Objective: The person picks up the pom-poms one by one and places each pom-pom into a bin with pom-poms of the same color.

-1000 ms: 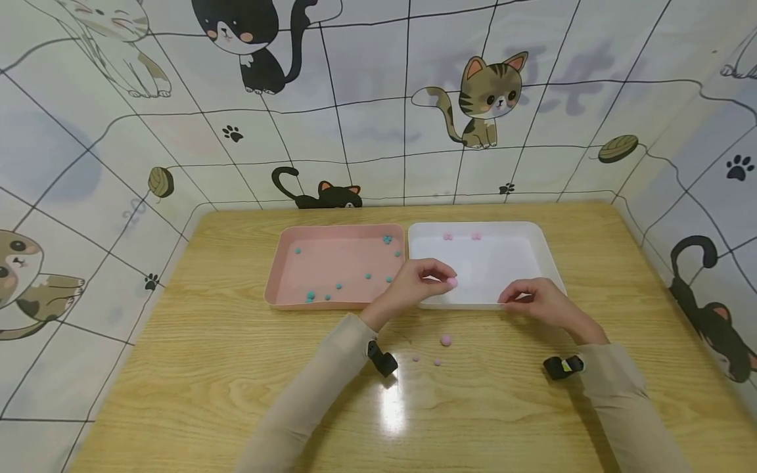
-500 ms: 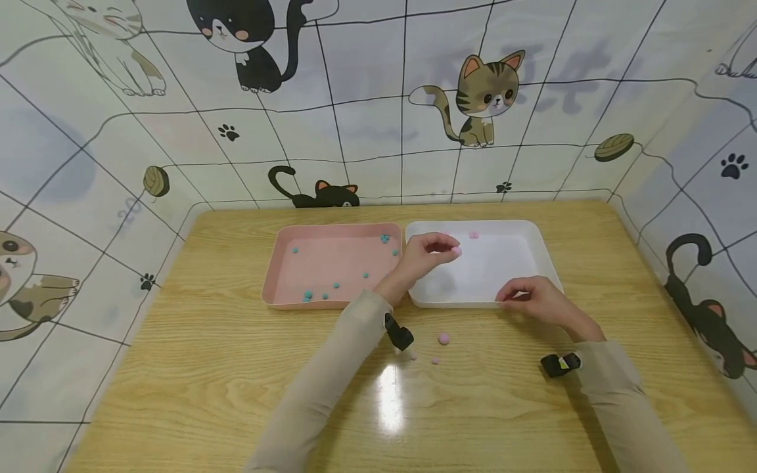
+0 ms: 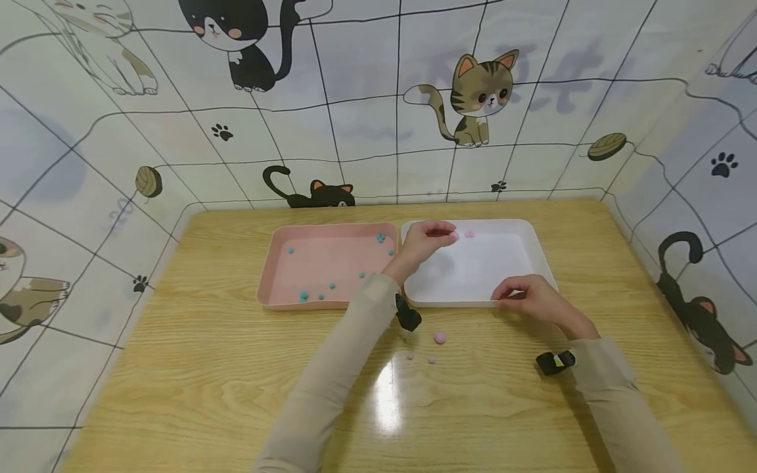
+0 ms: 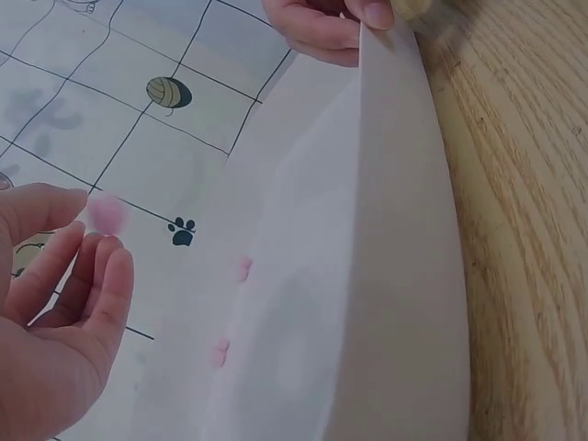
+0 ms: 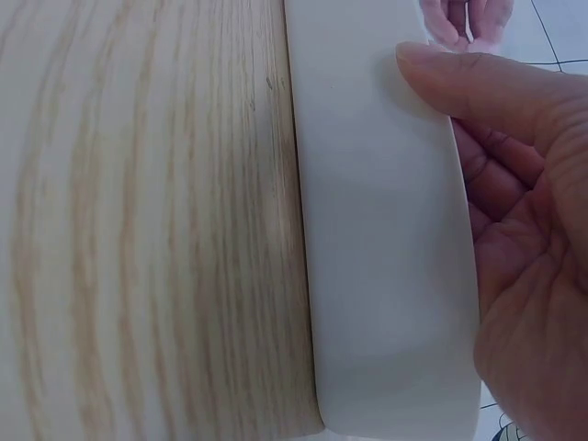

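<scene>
My left hand [image 3: 421, 244] reaches over the white tray [image 3: 491, 263] toward its far side and pinches a small pink ball [image 4: 107, 213] between thumb and fingertips. Two small pink lumpy pieces sit at the tray's far side. One pink piece [image 3: 469, 234] shows just right of my left fingertips in the head view, and the left wrist view shows both, including a lower pink piece [image 4: 220, 352]. My right hand [image 3: 529, 299] holds the tray's front rim, thumb on the outside wall [image 5: 386, 202] and fingers inside.
Left of the white tray stands a pink tray [image 3: 269, 276] with several small teal balls and a teal cluster [image 3: 381, 238]. In front of the white tray, a larger pink ball [image 3: 439, 337] and two tiny pink balls [image 3: 432, 360] lie on the wooden table [image 3: 207, 381].
My left hand has carried the pink ball from the tray's near left part back to its far side. My right hand stays at the front rim.
</scene>
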A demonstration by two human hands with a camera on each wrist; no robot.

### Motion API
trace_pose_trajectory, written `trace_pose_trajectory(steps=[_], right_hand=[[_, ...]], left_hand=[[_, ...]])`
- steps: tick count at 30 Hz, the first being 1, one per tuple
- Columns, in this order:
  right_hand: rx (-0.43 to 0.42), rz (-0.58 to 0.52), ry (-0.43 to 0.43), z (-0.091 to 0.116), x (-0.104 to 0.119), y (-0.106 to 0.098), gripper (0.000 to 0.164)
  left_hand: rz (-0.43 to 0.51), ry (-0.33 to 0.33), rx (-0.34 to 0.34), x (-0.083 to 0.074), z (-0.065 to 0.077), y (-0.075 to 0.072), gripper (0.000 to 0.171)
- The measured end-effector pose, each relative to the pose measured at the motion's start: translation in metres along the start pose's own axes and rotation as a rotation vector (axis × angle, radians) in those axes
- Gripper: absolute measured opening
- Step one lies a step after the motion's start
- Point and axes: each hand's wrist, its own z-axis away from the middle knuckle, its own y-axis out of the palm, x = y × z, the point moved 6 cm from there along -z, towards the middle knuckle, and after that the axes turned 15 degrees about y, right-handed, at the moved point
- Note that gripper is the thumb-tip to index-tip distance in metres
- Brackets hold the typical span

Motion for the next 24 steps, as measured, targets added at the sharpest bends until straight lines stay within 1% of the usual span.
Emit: trace_pose_trajectory(steps=[2,7,10,17,20,24], right_hand=[[0.001,-0.003,-0.005,0.0,0.0,0.001,0.014],[-0.009,0.001,-0.009,0.0,0.0,0.001,0.013],[-0.008,0.0,-0.007,0.0,0.0,0.002,0.013],[-0.017,0.015,-0.024,-0.001,-0.001,0.001,0.012],[-0.026,0.019,-0.034,-0.001,-0.002,0.0,0.012],[-0.023,0.003,-0.02,-0.001,-0.003,0.001,0.011]], left_hand=[[-0.009,-0.006,-0.006,0.001,0.0,0.0,0.027],[-0.018,0.017,-0.016,0.0,0.0,-0.002,0.027],[-0.019,0.018,-0.018,0.0,0.001,-0.003,0.026],[-0.017,0.011,0.026,-0.007,0.012,-0.005,0.025],[-0.011,-0.003,0.042,-0.009,0.017,-0.005,0.025],[-0.01,-0.024,0.067,-0.01,0.025,-0.006,0.026]])
